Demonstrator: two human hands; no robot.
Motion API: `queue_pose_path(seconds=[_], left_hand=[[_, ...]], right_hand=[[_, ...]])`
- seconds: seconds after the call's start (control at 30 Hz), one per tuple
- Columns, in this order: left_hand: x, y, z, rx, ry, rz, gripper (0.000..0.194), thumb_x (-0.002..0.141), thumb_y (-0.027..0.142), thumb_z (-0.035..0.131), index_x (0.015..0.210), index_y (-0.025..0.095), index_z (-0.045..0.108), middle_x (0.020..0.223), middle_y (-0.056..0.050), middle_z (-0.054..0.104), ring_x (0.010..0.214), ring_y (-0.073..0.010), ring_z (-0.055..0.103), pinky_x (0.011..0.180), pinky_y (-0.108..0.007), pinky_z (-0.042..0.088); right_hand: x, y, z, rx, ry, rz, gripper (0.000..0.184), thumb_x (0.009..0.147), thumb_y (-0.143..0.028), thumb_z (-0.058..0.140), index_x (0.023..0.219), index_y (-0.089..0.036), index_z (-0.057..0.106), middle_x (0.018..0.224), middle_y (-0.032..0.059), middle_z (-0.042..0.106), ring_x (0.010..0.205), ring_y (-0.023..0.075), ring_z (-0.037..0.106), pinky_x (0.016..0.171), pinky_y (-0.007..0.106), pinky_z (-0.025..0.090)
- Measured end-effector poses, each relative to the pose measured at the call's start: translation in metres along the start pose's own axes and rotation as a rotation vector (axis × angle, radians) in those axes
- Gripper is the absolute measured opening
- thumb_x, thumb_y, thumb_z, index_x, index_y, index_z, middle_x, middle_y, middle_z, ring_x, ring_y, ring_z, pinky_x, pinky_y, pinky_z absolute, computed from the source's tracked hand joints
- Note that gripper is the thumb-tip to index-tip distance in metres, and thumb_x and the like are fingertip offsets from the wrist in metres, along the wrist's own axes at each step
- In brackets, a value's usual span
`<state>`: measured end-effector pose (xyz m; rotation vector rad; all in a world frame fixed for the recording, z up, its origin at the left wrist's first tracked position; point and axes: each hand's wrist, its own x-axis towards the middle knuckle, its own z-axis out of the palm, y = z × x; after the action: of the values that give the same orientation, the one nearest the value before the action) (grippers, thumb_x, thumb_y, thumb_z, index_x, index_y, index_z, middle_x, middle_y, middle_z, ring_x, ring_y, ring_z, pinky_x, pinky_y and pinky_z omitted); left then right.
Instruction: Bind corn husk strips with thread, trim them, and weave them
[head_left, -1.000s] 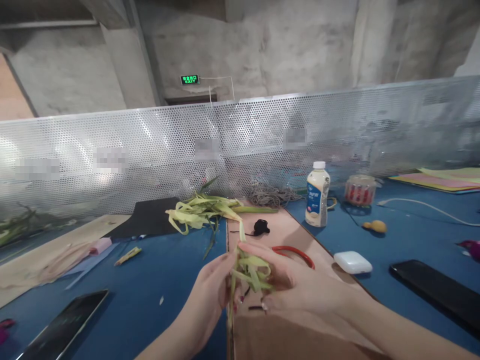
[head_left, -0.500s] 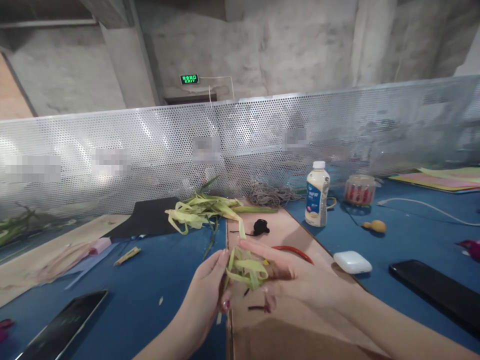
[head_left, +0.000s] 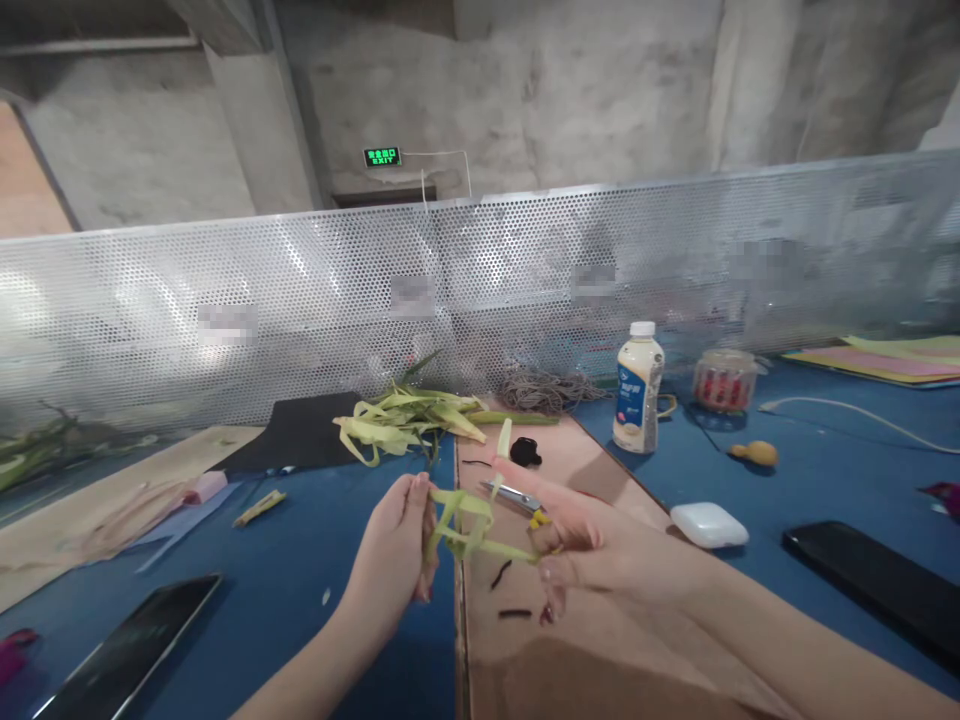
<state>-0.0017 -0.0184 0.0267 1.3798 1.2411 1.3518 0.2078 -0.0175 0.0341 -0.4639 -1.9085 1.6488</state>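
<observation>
Pale green corn husk strips (head_left: 469,525), looped and crossed over one another, are held in the air between my two hands. My left hand (head_left: 396,535) pinches their left side between thumb and fingers. At the right, my right hand (head_left: 589,545) has thumb and fingers closed on a strip's end, while another strip stands up by its outstretched index finger. Scissors (head_left: 514,496) lie on the pinkish board (head_left: 517,680) behind the right hand, their handles partly hidden by it. Short dark pieces (head_left: 514,613) and a small bundle of black cord (head_left: 526,452) lie on that board too.
Behind my hands is a heap of corn husks (head_left: 409,415). A bottle (head_left: 638,390), a clear tub (head_left: 724,382), a white case (head_left: 709,525) and a black phone (head_left: 870,590) stand or lie rightward. Another phone (head_left: 131,650) lies left. A perforated metal screen (head_left: 517,260) closes the back.
My hands have moved apart, the left one leftward, drawing the husk loops out between them. The scissors' blades and more of the dark pieces have come into sight.
</observation>
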Motion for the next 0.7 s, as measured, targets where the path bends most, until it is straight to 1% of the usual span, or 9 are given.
queue_pose_path(seconds=[0.07, 0.13, 0.2, 0.27, 0.37, 0.43, 0.5, 0.6, 0.7], left_hand=[[0.002, 0.001, -0.001, 0.008, 0.045, -0.004, 0.034, 0.084, 0.046, 0.036, 0.06, 0.022, 0.035, 0.028, 0.013, 0.032, 0.017, -0.0055, 0.028, 0.021, -0.013, 0.025], [0.003, 0.002, -0.002, 0.012, 0.091, -0.02, 0.032, 0.084, 0.045, 0.035, 0.062, 0.022, 0.035, 0.031, 0.013, 0.034, 0.017, -0.0056, 0.029, 0.021, -0.014, 0.026], [0.003, 0.004, -0.003, 0.009, 0.145, -0.031, 0.03, 0.085, 0.045, 0.034, 0.064, 0.023, 0.036, 0.034, 0.013, 0.035, 0.017, -0.0057, 0.029, 0.02, -0.014, 0.026], [0.003, 0.006, -0.004, 0.006, 0.195, -0.004, 0.03, 0.085, 0.044, 0.032, 0.064, 0.023, 0.036, 0.034, 0.013, 0.034, 0.018, -0.0059, 0.03, 0.02, -0.014, 0.027], [0.004, 0.008, -0.006, 0.0, 0.251, 0.051, 0.032, 0.086, 0.044, 0.032, 0.062, 0.022, 0.034, 0.033, 0.012, 0.034, 0.019, -0.0066, 0.032, 0.021, -0.014, 0.028], [0.005, 0.007, -0.007, -0.027, 0.27, 0.048, 0.033, 0.085, 0.045, 0.032, 0.062, 0.022, 0.034, 0.034, 0.012, 0.036, 0.02, -0.0066, 0.034, 0.021, -0.015, 0.028], [0.006, 0.004, -0.009, -0.079, 0.261, 0.04, 0.033, 0.085, 0.047, 0.033, 0.063, 0.022, 0.034, 0.036, 0.012, 0.037, 0.019, -0.006, 0.032, 0.021, -0.014, 0.026], [0.007, -0.001, -0.009, -0.173, 0.172, 0.03, 0.034, 0.082, 0.051, 0.036, 0.064, 0.022, 0.033, 0.034, 0.012, 0.035, 0.02, -0.0052, 0.029, 0.022, -0.013, 0.024], [0.004, -0.004, -0.006, -0.195, 0.094, 0.024, 0.036, 0.08, 0.052, 0.042, 0.062, 0.022, 0.032, 0.034, 0.013, 0.034, 0.021, -0.0042, 0.028, 0.022, -0.012, 0.023]], right_hand=[[0.0, -0.002, 0.0, 0.035, 0.001, 0.008, 0.079, 0.079, -0.021, 0.057, 0.138, -0.031, 0.005, 0.082, -0.0004, 0.06, 0.066, 0.0127, 0.061, 0.07, 0.032, 0.049], [0.0, -0.006, 0.001, 0.067, 0.005, 0.006, 0.083, 0.077, -0.018, 0.058, 0.138, -0.031, 0.004, 0.083, -0.0012, 0.058, 0.063, 0.0104, 0.059, 0.07, 0.031, 0.05], [0.0, -0.008, 0.001, 0.069, 0.016, -0.004, 0.083, 0.077, -0.015, 0.058, 0.138, -0.031, 0.004, 0.077, -0.0027, 0.057, 0.062, 0.0096, 0.058, 0.07, 0.03, 0.05], [-0.001, -0.01, 0.0, 0.05, 0.015, -0.03, 0.08, 0.078, -0.014, 0.055, 0.138, -0.031, 0.004, 0.07, -0.0043, 0.055, 0.062, 0.0099, 0.058, 0.069, 0.03, 0.049], [-0.001, -0.011, -0.002, 0.046, 0.011, -0.074, 0.079, 0.08, -0.014, 0.054, 0.138, -0.031, 0.003, 0.067, -0.0053, 0.054, 0.063, 0.0099, 0.059, 0.066, 0.028, 0.049], [0.0, -0.011, -0.003, 0.055, 0.018, -0.1, 0.081, 0.079, -0.015, 0.055, 0.138, -0.03, 0.001, 0.068, -0.0056, 0.054, 0.062, 0.0098, 0.059, 0.065, 0.027, 0.05], [0.0, -0.01, -0.002, 0.033, 0.043, -0.105, 0.079, 0.08, -0.016, 0.054, 0.138, -0.031, 0.003, 0.068, -0.0055, 0.053, 0.064, 0.0102, 0.06, 0.066, 0.027, 0.049], [0.0, -0.009, 0.001, -0.107, 0.096, -0.039, 0.07, 0.082, -0.017, 0.051, 0.137, -0.033, 0.01, 0.078, -0.0022, 0.058, 0.07, 0.0123, 0.061, 0.068, 0.028, 0.05], [0.0, -0.006, 0.006, -0.292, 0.155, 0.039, 0.058, 0.081, -0.019, 0.051, 0.133, -0.031, 0.028, 0.099, 0.0031, 0.061, 0.079, 0.0144, 0.059, 0.069, 0.028, 0.049]])
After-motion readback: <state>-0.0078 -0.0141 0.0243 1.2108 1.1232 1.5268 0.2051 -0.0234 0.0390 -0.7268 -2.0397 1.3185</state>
